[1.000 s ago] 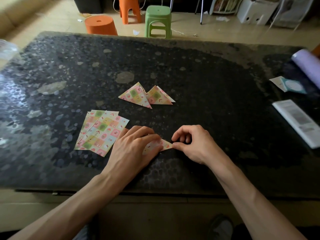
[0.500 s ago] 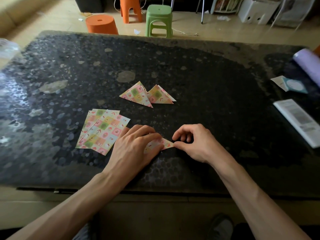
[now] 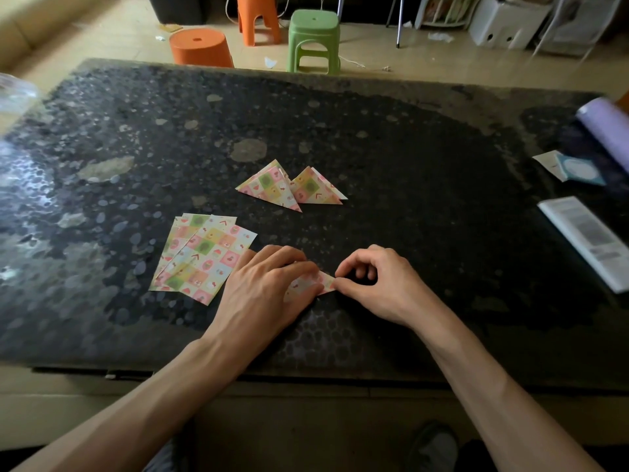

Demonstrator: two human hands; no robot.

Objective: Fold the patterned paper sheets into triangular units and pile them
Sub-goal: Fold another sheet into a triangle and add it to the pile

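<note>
A partly folded patterned sheet (image 3: 311, 284) lies on the dark table (image 3: 391, 199) near its front edge. My left hand (image 3: 262, 294) lies over most of it, fingers pressing it down. My right hand (image 3: 374, 284) pinches its right tip between thumb and forefinger, the other fingers curled. Two folded triangular units (image 3: 289, 185) lie side by side, touching, farther back at the middle. A fanned stack of flat patterned sheets (image 3: 200, 257) lies just left of my left hand.
A white booklet (image 3: 589, 240), a small blue-and-white card (image 3: 575, 168) and a lilac roll (image 3: 606, 127) lie at the table's right side. Clear plastic (image 3: 13, 93) sits at the far left edge. Orange stools (image 3: 200, 47) and a green stool (image 3: 313, 39) stand beyond the table.
Both hands keep their hold on the sheet in the same spot; only small finger shifts show. The camera view has drifted slightly.
</note>
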